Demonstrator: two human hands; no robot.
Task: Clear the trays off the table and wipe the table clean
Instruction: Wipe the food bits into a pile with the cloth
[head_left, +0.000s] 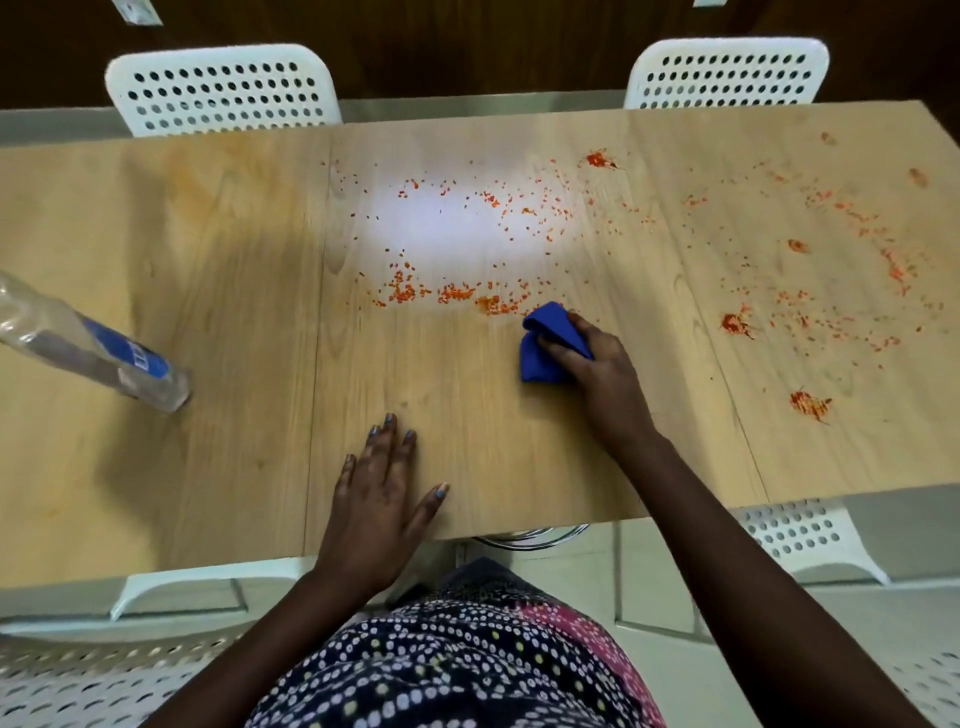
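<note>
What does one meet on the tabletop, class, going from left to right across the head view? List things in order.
Clear bottle with a blue label → left hand flat on the table → blue cloth → right hand gripping the cloth → orange-red smear near the right edge.

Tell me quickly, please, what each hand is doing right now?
Left hand: open, fingers straight, resting flat on the table.
Right hand: closed, gripping the blue cloth against the table.

Table (218, 260) smooth pale wood, slight sheen; cloth (545, 358) blue fabric; bottle (88, 348) seemingly clear plastic.
</note>
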